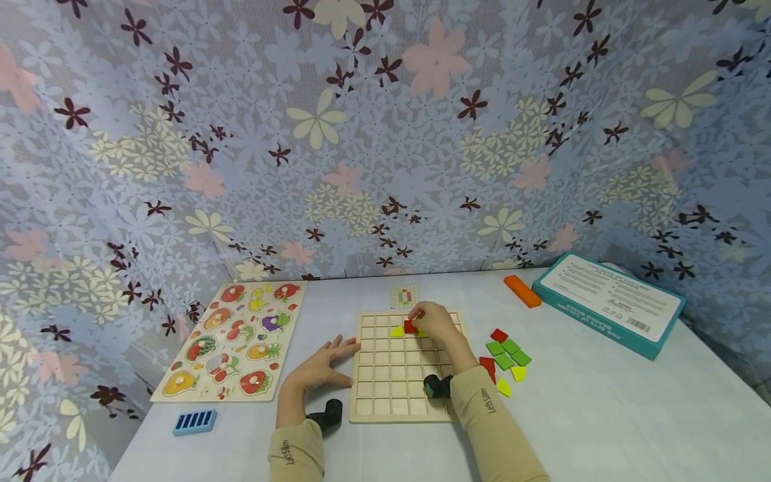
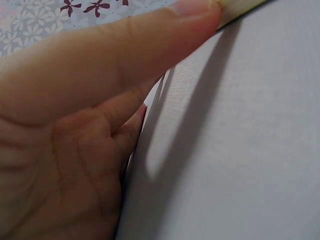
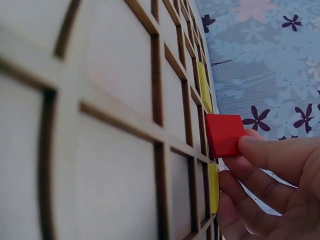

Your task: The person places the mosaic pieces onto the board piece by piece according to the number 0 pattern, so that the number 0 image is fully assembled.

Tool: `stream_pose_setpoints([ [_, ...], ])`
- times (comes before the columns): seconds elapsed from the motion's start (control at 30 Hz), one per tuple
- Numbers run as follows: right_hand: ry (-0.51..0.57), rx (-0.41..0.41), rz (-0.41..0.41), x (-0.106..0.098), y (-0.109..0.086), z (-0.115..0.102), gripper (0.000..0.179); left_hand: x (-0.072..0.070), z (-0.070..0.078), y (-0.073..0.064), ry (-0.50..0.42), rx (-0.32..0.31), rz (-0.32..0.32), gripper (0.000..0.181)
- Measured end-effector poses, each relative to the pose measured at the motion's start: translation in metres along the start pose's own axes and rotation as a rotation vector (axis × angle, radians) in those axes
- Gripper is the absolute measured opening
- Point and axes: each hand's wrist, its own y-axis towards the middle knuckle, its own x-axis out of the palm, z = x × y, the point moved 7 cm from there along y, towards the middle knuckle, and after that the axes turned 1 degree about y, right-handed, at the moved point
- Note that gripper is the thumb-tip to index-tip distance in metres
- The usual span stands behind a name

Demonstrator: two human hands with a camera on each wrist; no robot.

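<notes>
My right hand pinches a red square tile between thumb and fingers, over the far rows of a wooden grid board. The tile is tilted, its edge at a cell between two yellow pieces; one yellow piece shows to its left, and the other yellow piece sits by my fingers. At the board's left side my left hand rests with fingers spread and fairly straight. Its thumb touches the board's edge in the left wrist view.
A small pattern card lies behind the board. Loose green tiles, red and yellow pieces lie to the right. Beyond are an orange bar and a teal box. A fruit puzzle and blue slotted block are left.
</notes>
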Motion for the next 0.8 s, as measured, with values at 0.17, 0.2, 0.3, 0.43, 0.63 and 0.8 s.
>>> stream_pose_setpoints([
  [0.17, -0.031, -0.011, -0.007, 0.0015, -0.0003, -0.0023, 0.005, 0.0002, 0.0008, -0.0003, 0.006, 0.014, -0.003, 0.075],
  [0.2, -0.04, -0.01, -0.01, 0.0018, -0.0002, -0.0026, 0.005, 0.0002, 0.0009, -0.0003, 0.009, 0.018, -0.005, 0.075],
  [0.3, -0.073, -0.001, -0.016, 0.0025, -0.0002, -0.0027, 0.005, 0.0005, 0.001, -0.0001, 0.014, 0.023, -0.006, 0.075],
  [0.43, -0.124, 0.006, -0.012, 0.0017, -0.0013, -0.0031, 0.006, 0.0007, 0.0007, 0.0004, 0.013, 0.013, -0.002, 0.075],
  [0.63, -0.155, 0.01, -0.012, 0.0014, -0.0027, -0.0039, 0.011, 0.0006, 0.0008, 0.0002, 0.015, 0.013, 0.0, 0.075],
  [0.8, -0.16, 0.013, -0.022, 0.0023, -0.0021, -0.0043, 0.015, 0.0004, 0.0006, 0.0002, 0.01, 0.011, 0.0, 0.075],
])
